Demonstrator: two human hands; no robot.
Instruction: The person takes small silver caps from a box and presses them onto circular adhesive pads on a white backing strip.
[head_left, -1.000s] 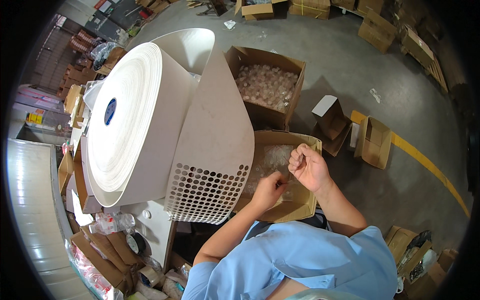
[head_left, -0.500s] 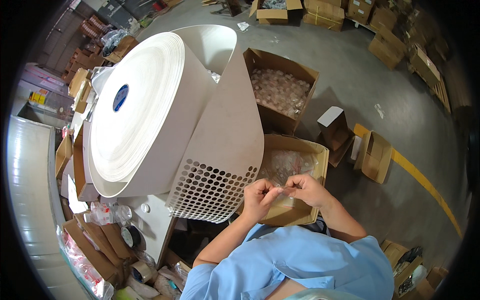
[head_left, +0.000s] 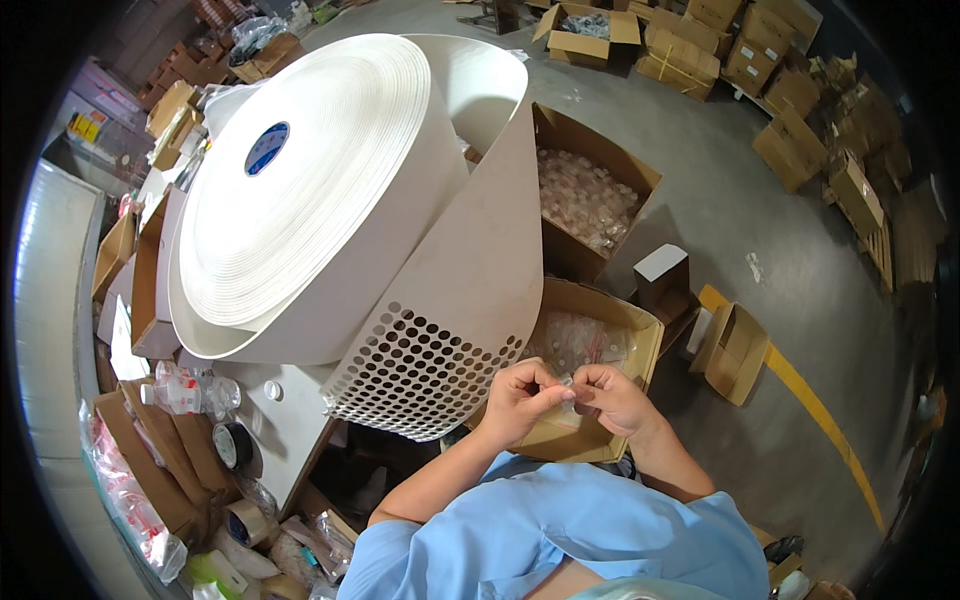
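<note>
My left hand and my right hand meet fingertip to fingertip, both pinching a small clear plastic piece. Fingers cover most of it, so its exact kind is hard to make out. Right below them is an open cardboard box, with clear plastic bags lying inside. To the left hangs the loose end of a wide white strip, punched with rows of round holes. That strip comes off a large white roll with a blue label at its centre.
Behind the near box stands a deeper carton filled with small translucent round pieces. Two small open boxes, one by the yellow floor line, stand right. A bottle, a white cap and a tape roll are at the left.
The view has shifted slightly, so the roll and boxes sit differently in the picture. Both hands stay together over the box, fingers slightly rearranged on the plastic piece.
</note>
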